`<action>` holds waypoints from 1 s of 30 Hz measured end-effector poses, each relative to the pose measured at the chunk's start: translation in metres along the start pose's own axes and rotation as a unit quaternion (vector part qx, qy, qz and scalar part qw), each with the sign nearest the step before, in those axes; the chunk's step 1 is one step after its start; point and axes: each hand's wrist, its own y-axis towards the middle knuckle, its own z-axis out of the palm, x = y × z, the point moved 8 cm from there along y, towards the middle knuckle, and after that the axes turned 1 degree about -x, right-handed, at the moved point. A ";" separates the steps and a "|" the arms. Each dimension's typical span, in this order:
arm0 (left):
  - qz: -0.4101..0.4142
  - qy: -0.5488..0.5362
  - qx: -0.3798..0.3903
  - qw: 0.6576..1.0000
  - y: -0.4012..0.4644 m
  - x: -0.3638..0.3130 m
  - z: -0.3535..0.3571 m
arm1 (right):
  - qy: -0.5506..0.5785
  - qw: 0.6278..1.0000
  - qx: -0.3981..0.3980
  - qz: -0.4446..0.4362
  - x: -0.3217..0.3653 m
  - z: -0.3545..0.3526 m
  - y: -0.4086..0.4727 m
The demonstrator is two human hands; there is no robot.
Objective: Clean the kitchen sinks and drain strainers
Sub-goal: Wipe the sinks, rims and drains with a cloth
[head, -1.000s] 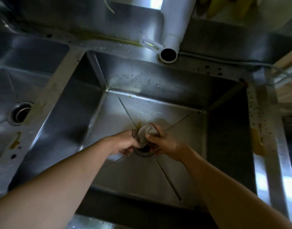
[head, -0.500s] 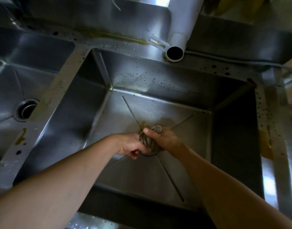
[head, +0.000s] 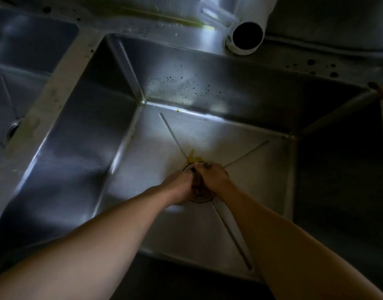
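Note:
I look down into a deep steel sink [head: 82,161]. Both hands meet over its drain [head: 200,199] in the middle of the floor. My left hand [head: 178,185] and my right hand [head: 214,177] each grip a dark, wadded cloth [head: 198,187] that is squeezed between them right on the drain opening. Most of the cloth and the strainer are hidden by the fingers. A yellow smear [head: 193,158] lies on the sink floor just behind the drain. Dark specks dot the back wall [head: 190,85].
A white pipe mouth [head: 247,36] hangs over the sink's back rim. A second basin with its own drain [head: 14,129] lies to the left, past a stained divider [head: 41,118]. Dark spots [head: 311,68] and yellow streaks mark the back ledge.
The cloth, pale and bunched above the drain a second ago, is now pressed down between both hands onto the drain. The view has moved closer and the scene has darkened.

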 end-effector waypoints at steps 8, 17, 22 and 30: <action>0.009 0.046 -0.005 0.999 0.008 0.004 0.012 | -0.062 0.997 -0.005 0.037 -0.016 0.017 0.015; 0.004 0.059 -0.040 0.997 0.006 0.002 0.008 | -0.065 0.994 -0.018 0.080 -0.019 0.013 0.017; -0.022 0.071 -0.022 0.997 0.005 0.011 0.009 | -0.022 0.997 -0.005 0.074 -0.016 0.015 0.012; -0.013 -0.059 -0.017 0.998 -0.004 -0.006 -0.007 | 0.137 0.984 0.076 0.084 0.002 0.017 -0.018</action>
